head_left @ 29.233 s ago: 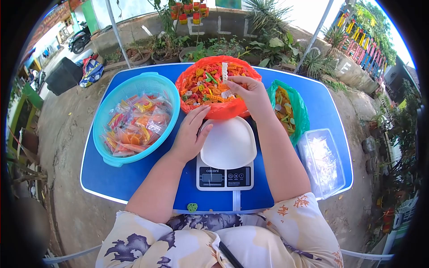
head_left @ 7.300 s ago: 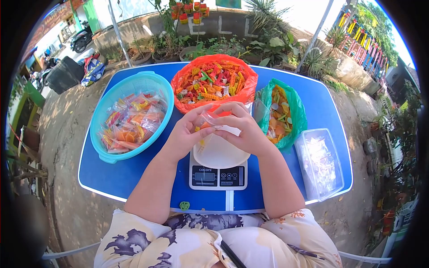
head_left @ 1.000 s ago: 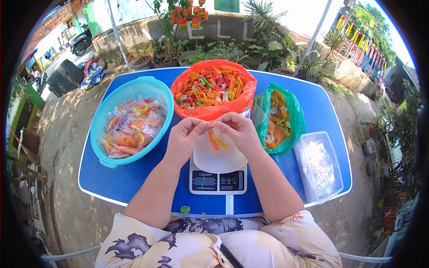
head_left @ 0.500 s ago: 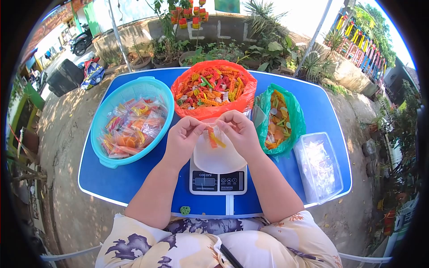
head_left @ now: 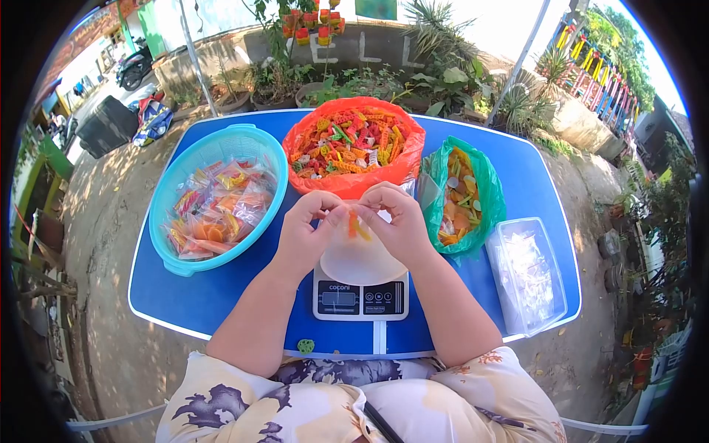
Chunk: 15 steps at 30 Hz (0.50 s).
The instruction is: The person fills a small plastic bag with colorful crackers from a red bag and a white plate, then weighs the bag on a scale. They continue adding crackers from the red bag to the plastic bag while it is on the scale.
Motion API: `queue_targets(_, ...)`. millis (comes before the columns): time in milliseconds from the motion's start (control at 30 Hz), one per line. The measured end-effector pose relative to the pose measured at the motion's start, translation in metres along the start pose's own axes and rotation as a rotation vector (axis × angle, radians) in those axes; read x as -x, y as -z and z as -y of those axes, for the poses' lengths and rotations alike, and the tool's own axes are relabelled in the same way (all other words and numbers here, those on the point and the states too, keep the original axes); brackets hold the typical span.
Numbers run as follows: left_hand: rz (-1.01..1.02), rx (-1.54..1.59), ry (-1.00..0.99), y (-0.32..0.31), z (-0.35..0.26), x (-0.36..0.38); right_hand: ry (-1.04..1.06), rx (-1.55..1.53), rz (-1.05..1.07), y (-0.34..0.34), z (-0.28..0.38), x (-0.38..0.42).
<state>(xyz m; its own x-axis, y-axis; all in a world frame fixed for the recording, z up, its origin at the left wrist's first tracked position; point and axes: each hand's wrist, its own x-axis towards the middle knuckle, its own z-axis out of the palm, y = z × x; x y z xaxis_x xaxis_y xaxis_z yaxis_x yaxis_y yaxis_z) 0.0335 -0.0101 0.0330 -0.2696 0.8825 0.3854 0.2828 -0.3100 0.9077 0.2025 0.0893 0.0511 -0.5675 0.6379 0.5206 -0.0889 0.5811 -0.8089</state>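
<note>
My left hand (head_left: 304, 230) and my right hand (head_left: 399, 221) are close together above the white bowl (head_left: 360, 260) that sits on a digital kitchen scale (head_left: 360, 298). Between their fingertips they pinch a small clear plastic bag (head_left: 356, 225) with orange and yellow snack pieces inside. An orange plastic bag (head_left: 351, 144) full of colourful pasta-shaped snacks lies just beyond my hands. A green plastic bag (head_left: 464, 193) with flat orange and white chips lies to the right.
A turquoise basket (head_left: 193, 166) with several filled small packets stands on the left of the blue folding table (head_left: 214, 295). A clear plastic box (head_left: 527, 272) of empty bags is at the right edge. A small green piece (head_left: 306, 345) lies near the front edge. Potted plants stand behind the table.
My hands have lifted the small bag slightly and drawn closer together at its top. The bowl, scale and bags have stayed in place.
</note>
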Motion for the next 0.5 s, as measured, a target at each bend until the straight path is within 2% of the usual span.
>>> queue_targets(33,-0.024,-0.035,-0.073,-0.001,0.000,-0.001,0.032,0.036,-0.037,0.001,0.002,0.000)
queue_targets(133,-0.126,0.080,-0.044,-0.001,0.006,-0.004,0.237,0.229,-0.133,0.004,0.008,-0.001)
queue_targets(233,-0.190,0.118,-0.039,0.002,0.000,-0.004,0.337,0.345,0.069,0.015,0.004,-0.002)
queue_targets(333,-0.201,0.110,-0.077,0.002,0.003,-0.005,0.080,0.111,0.093,0.020,0.001,-0.002)
queue_targets(500,-0.207,0.152,-0.064,0.004,0.004,-0.006,0.050,0.394,0.199,0.031,-0.014,-0.005)
